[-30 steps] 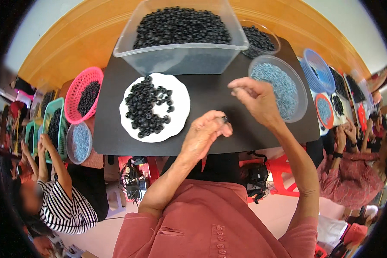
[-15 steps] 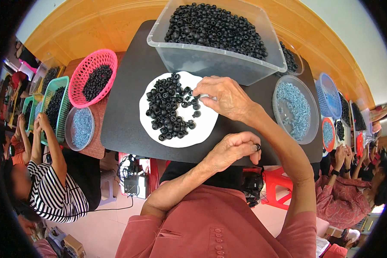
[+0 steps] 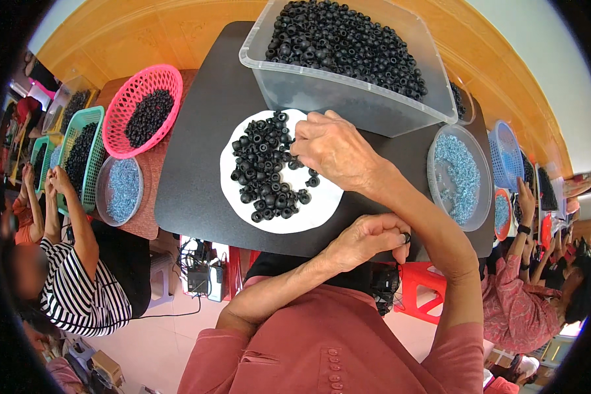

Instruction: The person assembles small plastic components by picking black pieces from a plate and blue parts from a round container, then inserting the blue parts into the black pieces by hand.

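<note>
A white plate [image 3: 290, 222] lies on the dark table with a pile of small black round pieces [image 3: 262, 157], several with open round holes. Over its right side my right hand [image 3: 338, 152] is closed, thumb and fingers pressed together among the loose pieces; what they pinch, if anything, is hidden. Lower down, at the table's near edge, my left hand [image 3: 368, 241] is closed on a small black ring-shaped piece [image 3: 407, 237] that shows at its fingertips. My right forearm passes just beyond that piece.
Behind the plate stands a large clear bin [image 3: 354, 88] full of similar black pieces. A round tub [image 3: 458, 177] of small light-blue pieces sits at right. To the left are a pink basket [image 3: 115, 125] and another tub [image 3: 102, 197]. Other people work on both sides.
My right hand's fingers have curled in closer together over the plate. My left hand still holds the black piece. The whole view has shifted slightly. A person at right has raised an arm.
</note>
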Demonstrator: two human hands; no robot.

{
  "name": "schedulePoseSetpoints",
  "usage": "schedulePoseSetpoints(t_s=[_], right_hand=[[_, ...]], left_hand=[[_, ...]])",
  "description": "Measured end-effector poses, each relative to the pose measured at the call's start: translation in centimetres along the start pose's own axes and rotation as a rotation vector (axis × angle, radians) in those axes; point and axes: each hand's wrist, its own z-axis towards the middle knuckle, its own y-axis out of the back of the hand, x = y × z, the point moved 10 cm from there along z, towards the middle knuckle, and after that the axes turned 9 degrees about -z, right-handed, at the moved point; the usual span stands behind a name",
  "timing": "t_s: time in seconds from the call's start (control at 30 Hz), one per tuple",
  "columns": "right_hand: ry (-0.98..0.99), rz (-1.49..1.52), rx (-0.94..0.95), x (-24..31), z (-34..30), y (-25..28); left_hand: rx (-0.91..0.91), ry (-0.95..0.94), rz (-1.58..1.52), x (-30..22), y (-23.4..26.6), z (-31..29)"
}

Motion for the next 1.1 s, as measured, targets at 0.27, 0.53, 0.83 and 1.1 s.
schedulePoseSetpoints(t_s=[0.27, 0.53, 0.83, 1.1], right_hand=[[0.003, -0.065, 0.172, 0.4, 1.1, -1.7], [-0.243, 0.362, -0.147, -3.2, -2.7, 2.0], [-0.52, 0.384, -0.019, -6.1, -13.8, 2.0], [-0.493, 0.307, 0.058, -5.4, -14.5, 2.1]], left_hand=[[-0.013, -0.023, 0.034, -0.1, 0.0, 0.0], [-0.025, 0.017, -0.045, 0.2, -0.1, 0.0], [-0.09, -0.004, -0.05, -0.1, 0.3, 0.1], [-0.086, 0.008, -0.067, 0.2, 0.5, 0.0]])
